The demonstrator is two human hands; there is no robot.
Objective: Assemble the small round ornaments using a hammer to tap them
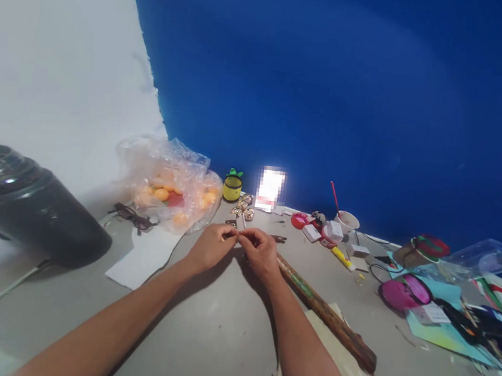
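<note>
My left hand and my right hand meet at the middle of the grey table, fingertips pinched together on a small thin item that I cannot make out. A long wooden stick runs from under my right hand toward the right, over a cream cloth. Just beyond my fingers lie small patterned round pieces and a thin white stick.
A plastic bag of orange fruit, eyeglasses and white paper lie left. A black cylinder is at far left. A yellow pot, white cup, boxes, pink pouch and craft paper crowd the right.
</note>
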